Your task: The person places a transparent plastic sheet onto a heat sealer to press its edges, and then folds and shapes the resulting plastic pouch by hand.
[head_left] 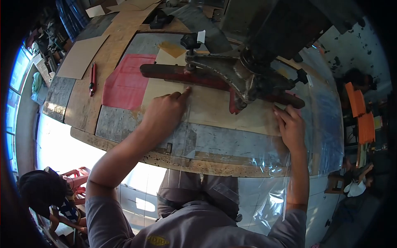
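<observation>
A clear plastic sheet point(223, 142) lies over the worktable and hangs past its front edge towards my lap. My left hand point(165, 108) holds the sheet's left side against the table, its index finger reaching to just below the press bar. At the sheet's right side, my right hand point(292, 127) pinches the plastic, with fingertips close under the bar. The long red-and-dark press bar point(186, 75) of a metal machine point(248, 78) spans the table just beyond both hands. Beneath the bar is a beige sheet point(235, 111), with a red sheet point(129, 80) at its left.
A red cutter knife point(93, 80) and a cardboard piece point(82, 57) lie on the left of the table. More clear plastic point(328, 144) drapes at the right edge. A person point(45, 194) is at lower left; orange objects point(359, 111) stand at far right.
</observation>
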